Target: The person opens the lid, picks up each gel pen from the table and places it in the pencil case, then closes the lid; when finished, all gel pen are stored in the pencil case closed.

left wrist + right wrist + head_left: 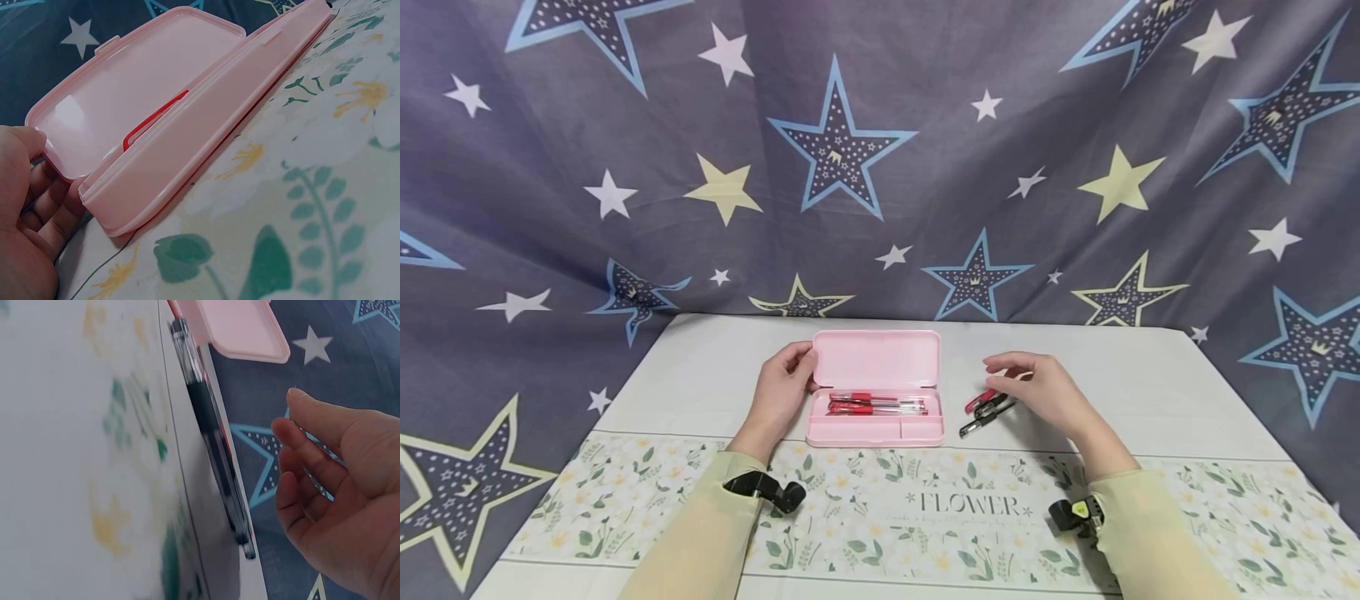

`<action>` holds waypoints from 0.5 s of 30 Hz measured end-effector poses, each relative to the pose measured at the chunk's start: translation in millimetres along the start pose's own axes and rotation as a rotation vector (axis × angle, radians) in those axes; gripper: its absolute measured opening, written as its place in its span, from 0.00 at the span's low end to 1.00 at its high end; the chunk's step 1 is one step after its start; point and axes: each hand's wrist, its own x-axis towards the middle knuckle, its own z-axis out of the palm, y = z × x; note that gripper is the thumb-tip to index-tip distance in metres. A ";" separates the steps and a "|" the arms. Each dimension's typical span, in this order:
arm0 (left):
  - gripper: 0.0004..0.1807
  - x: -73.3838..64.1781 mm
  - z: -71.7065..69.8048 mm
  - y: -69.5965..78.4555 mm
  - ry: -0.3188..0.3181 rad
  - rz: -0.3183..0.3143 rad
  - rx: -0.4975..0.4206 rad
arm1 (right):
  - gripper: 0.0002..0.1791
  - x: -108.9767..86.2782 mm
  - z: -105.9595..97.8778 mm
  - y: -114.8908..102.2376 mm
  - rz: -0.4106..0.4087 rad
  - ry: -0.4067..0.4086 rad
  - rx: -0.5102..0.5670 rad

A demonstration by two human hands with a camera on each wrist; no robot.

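Observation:
A pink pencil case [876, 431] lies with its lid [877, 358] raised. Several pens with red grips [859, 408] fill its back compartment; the front compartments hold nothing visible. At the case's left side, my left hand [778, 392] holds the lid's edge, thumb on the inner face and fingers behind, as the left wrist view shows. Right of the case lies a small pile of pens: black pens [987, 413] and a red pen [976, 402]. Just over the pile hovers my right hand [1043, 390], fingers loosely bent, apart from the pens [209, 425] in the right wrist view.
The white table [715, 358] carries a flower-printed band [962, 542] along its front. Behind it hangs a dark star-patterned cloth [925, 183]. Each sleeve bears a black wrist camera, one on the left [766, 490], one on the right [1077, 514].

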 end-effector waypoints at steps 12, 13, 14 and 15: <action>0.15 -0.2 -1.0 -0.2 0.007 0.004 -0.011 | 0.21 -5.1 -18.7 20.2 0.010 0.037 -0.039; 0.15 -0.3 -0.8 -0.3 0.006 0.004 -0.015 | 0.21 -5.6 -19.5 21.7 0.013 0.036 -0.042; 0.15 -0.5 -0.6 -0.2 0.005 0.004 -0.017 | 0.21 -6.1 -20.2 23.3 0.016 0.034 -0.046; 0.15 -0.4 -0.5 -0.4 0.005 0.004 -0.017 | 0.22 -6.8 -21.0 24.7 0.022 0.031 -0.046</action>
